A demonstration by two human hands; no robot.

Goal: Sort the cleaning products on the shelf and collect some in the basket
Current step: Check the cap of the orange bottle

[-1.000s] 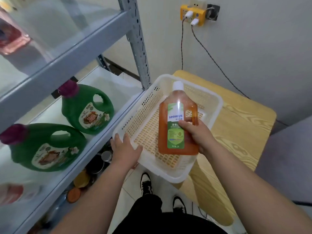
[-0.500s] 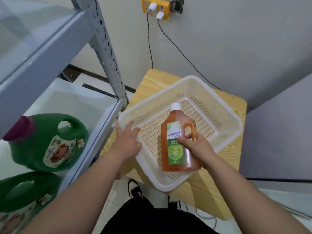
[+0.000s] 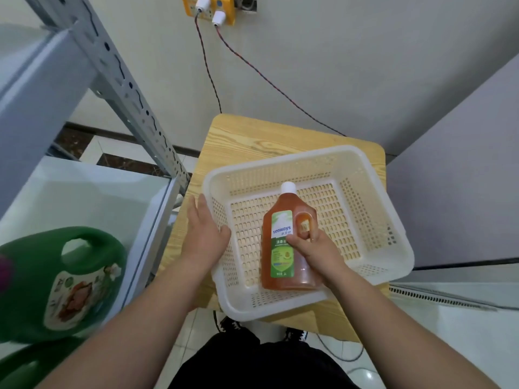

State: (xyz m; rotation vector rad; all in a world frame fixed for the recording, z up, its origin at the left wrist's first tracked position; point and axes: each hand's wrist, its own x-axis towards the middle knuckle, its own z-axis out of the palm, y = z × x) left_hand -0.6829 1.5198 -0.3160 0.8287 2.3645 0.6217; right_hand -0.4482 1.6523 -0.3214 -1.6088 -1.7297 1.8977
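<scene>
Your right hand [image 3: 311,248] is curled round the handle of the orange bottle [image 3: 280,242], which appears to lie label-up in the basket [image 3: 280,161], near side. Your left hand [image 3: 205,234] rests flat-fingered against the basket's left rim. Placing looks nearly complete; next, release the bottle cleanly

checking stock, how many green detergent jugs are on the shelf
2: one green detergent jug on the left shelf, a second jug cut off at bottom left. More may be hidden.
</scene>
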